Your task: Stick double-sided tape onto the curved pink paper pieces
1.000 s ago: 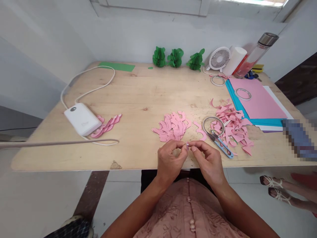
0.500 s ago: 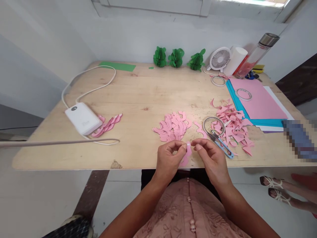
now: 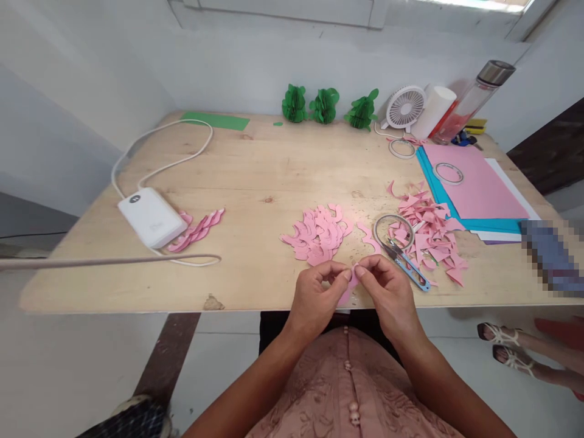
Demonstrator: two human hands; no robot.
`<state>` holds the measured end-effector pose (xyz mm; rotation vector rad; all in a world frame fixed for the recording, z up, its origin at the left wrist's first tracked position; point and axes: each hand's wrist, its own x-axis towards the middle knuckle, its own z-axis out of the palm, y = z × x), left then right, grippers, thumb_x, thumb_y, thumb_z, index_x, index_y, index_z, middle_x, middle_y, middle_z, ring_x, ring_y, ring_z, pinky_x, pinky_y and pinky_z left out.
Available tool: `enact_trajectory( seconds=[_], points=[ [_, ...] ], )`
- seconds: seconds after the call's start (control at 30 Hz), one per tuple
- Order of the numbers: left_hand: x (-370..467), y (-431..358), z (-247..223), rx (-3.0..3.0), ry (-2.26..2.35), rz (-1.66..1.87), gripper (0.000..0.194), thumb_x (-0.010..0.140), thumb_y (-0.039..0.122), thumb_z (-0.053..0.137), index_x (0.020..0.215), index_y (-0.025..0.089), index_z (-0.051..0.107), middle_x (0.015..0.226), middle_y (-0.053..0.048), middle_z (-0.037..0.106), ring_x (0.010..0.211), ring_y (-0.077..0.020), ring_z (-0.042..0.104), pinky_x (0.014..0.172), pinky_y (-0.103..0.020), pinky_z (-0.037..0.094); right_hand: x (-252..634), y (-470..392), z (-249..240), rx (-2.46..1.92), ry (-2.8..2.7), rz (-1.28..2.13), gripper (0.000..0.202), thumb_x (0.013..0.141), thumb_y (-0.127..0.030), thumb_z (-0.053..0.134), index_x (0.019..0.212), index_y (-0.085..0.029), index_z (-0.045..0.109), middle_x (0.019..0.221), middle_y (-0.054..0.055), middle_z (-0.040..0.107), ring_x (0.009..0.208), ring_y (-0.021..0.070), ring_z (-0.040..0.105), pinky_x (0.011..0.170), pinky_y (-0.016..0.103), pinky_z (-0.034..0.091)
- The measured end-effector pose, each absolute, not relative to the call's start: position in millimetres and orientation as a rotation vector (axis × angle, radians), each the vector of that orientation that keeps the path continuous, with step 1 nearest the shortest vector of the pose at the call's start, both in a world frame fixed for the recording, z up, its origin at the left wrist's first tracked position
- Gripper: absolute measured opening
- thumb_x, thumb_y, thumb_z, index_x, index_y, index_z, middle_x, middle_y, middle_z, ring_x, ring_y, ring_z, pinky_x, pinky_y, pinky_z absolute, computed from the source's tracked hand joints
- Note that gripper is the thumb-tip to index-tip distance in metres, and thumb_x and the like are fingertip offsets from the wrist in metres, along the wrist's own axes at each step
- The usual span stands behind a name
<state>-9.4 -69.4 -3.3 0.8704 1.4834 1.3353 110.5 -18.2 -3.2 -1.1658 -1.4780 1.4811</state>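
At the table's front edge my left hand (image 3: 317, 298) and my right hand (image 3: 387, 291) meet, fingertips almost together. Both pinch the upper end of a curved pink paper cutout (image 3: 345, 297), which hangs down between them; the fingers hide its top. Just beyond my left hand lies a pile of wavy pink cutouts (image 3: 319, 231). A single cutout (image 3: 368, 238) rests to its right. Close to my right hand are blue-handled thread snips (image 3: 413, 274), their blades by a ring of tape (image 3: 381, 230).
Pink scraps (image 3: 429, 231) are heaped at right, before stacked coloured sheets (image 3: 493, 188). Green paper shapes (image 3: 325, 106), a small fan (image 3: 406, 108) and a bottle (image 3: 479, 100) line the back. A white power bank (image 3: 152, 218) with a cable sits left, beside more pink strips (image 3: 201, 230).
My right hand has moved left and its fingertips have closed on the cutout's top end. My left hand has shifted slightly right, and the white bit on the cutout is now covered.
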Motion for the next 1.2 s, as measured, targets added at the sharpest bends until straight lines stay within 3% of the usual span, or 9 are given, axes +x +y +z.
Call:
enact_trajectory(
  seconds=[0.33,0.57,0.77,1.03,1.2],
  points=[
    [-10.0,-69.3,-11.6,0.811,1.38,1.257,0.011,0.075,0.022,0.06,0.07,0.014,0.065,0.065,0.0,0.061,0.059,-0.0101,0.05,0.056,-0.021,0.038,108.9,-15.6,-4.0,-1.195,-1.151,1.73,0.012,0.074,-0.03,0.066,0.075,-0.019,0.062,0.067,-0.003,0.054,0.064,0.0116,0.047,0.063,0.025,0.038],
    [-10.7,-70.0,-8.7,0.827,1.395,1.195,0.013,0.075,0.026,0.059,0.073,0.014,0.064,0.062,0.001,0.057,0.055,-0.0101,0.046,0.053,-0.021,0.036,109.1,-15.2,-0.6,-1.247,-1.354,1.572,0.019,0.071,-0.035,0.067,0.068,-0.019,0.059,0.065,-0.002,0.055,0.062,0.013,0.048,0.059,0.025,0.04],
    [-13.5,-71.3,-9.8,0.868,1.404,1.157,0.016,0.075,0.028,0.058,0.068,0.015,0.063,0.058,0.002,0.052,0.053,-0.0103,0.045,0.051,-0.021,0.035,125.1,-5.0,-1.2,-1.213,-1.603,1.424,0.017,0.079,-0.036,0.06,0.077,-0.019,0.061,0.07,0.001,0.06,0.067,0.0154,0.053,0.061,0.027,0.043],
    [-11.8,-71.5,-13.0,0.85,1.405,1.149,0.016,0.076,0.027,0.058,0.068,0.014,0.063,0.056,0.003,0.049,0.052,-0.0093,0.042,0.05,-0.02,0.031,170.6,44.6,-5.8,-1.431,-2.082,0.522,0.016,0.081,-0.032,0.055,0.085,-0.019,0.064,0.081,0.005,0.064,0.061,0.0155,0.053,0.059,0.03,0.041],
    [-11.2,-70.9,-12.0,0.847,1.394,1.137,0.016,0.076,0.028,0.057,0.068,0.014,0.062,0.056,0.003,0.048,0.052,-0.0092,0.041,0.05,-0.021,0.03,175.1,52.5,-15.1,-1.395,-2.309,0.234,0.014,0.084,-0.026,0.051,0.087,-0.02,0.064,0.081,0.006,0.063,0.071,0.0199,0.058,0.065,0.031,0.042]
  ],
)
